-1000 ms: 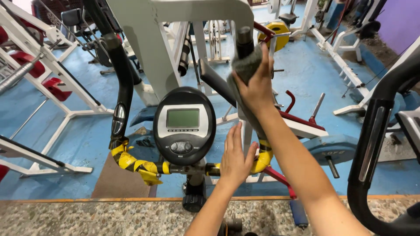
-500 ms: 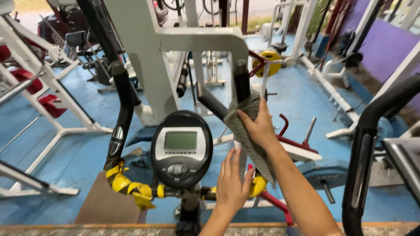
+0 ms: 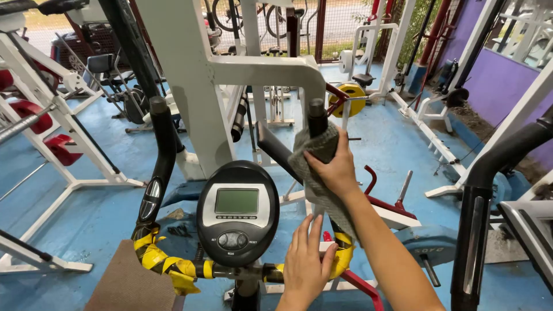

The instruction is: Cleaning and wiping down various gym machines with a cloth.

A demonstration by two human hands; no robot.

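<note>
An exercise bike stands in front of me with a round black console (image 3: 237, 213) and a grey screen. Its black handlebars are wrapped in yellow and black tape (image 3: 167, 264) low down. My right hand (image 3: 331, 166) grips a grey cloth (image 3: 315, 154) wrapped around the upright right handlebar (image 3: 317, 118), near its top. My left hand (image 3: 305, 266) lies flat, fingers together, on the taped bar just right of the console. The left handlebar (image 3: 160, 155) rises untouched.
A large white machine frame (image 3: 190, 86) stands right behind the bike. White weight racks (image 3: 63, 132) with red pads are at left. Another black machine handle (image 3: 478, 219) is at right. A yellow weight plate (image 3: 349, 95) lies beyond on the blue floor (image 3: 391, 138).
My right hand with the cloth slid down the right handlebar, then back up a little. The view tilted upward. My left hand stayed on the bar.
</note>
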